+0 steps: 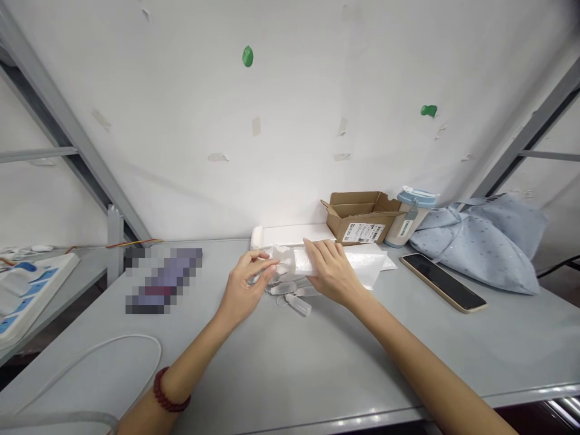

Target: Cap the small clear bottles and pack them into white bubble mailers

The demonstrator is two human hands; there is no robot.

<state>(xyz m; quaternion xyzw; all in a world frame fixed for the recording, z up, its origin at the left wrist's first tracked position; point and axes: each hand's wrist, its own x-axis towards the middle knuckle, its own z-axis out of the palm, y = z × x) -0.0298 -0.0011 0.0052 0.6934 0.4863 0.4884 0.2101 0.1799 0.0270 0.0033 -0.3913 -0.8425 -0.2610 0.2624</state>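
Observation:
A translucent white bubble-wrap sleeve [303, 261] lies sideways between both hands, over the middle of the table. Its left end is crumpled, and my left hand [247, 281] pinches it between thumb and fingers. My right hand [333, 269] is closed over the sleeve from above, around its middle. To the right, a flat white sheet [371, 266] sticks out past my right wrist. Below the sleeve lie several small clear plastic pieces [299, 304], some partly covered. What the sleeve contains, if anything, I cannot make out.
A long white box [294, 234] lies behind the hands. An open cardboard box [362, 226], a blue-lidded cup [410, 220], a phone [444, 283] and a pale blue cloth bag [484, 241] stand rightward. Leftward are a blurred-out object [165, 284], a white cable [131, 336] and a power strip [40, 290].

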